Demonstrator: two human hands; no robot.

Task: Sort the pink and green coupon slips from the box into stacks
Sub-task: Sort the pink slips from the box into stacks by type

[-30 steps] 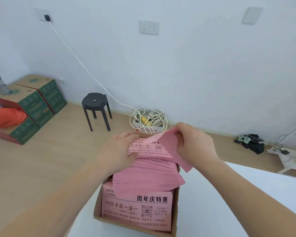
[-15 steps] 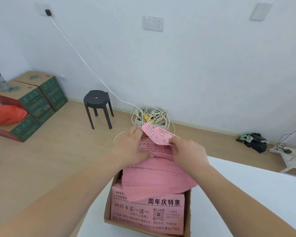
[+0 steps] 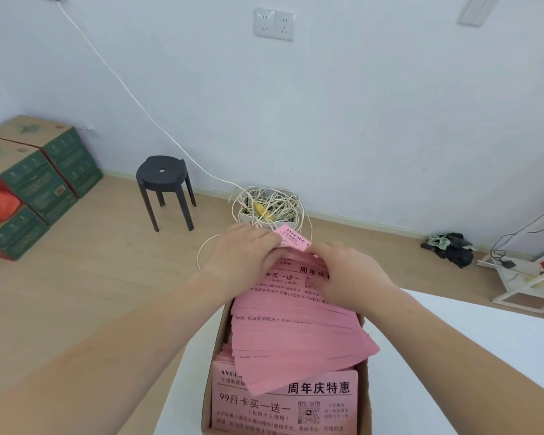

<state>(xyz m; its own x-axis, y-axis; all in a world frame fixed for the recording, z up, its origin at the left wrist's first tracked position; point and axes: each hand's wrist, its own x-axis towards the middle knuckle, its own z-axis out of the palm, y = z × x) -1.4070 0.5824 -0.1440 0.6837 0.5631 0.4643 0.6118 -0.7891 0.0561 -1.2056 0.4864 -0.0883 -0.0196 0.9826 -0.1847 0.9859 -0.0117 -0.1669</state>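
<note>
An open brown cardboard box (image 3: 362, 400) sits on a white table (image 3: 453, 372), filled with a fanned stack of pink paper coupon slips (image 3: 296, 337) printed in black. At the box's far end, the left hand (image 3: 242, 255) curls its fingers round the top of that stack. The right hand (image 3: 346, 274), fingers bent, seems to pinch a single pink slip (image 3: 292, 240) raised between both hands, though its fingertips are hidden.

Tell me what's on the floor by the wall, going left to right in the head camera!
Green boxes → black stool → tangle of white cord → dark heap of cloth → white rack.
</note>
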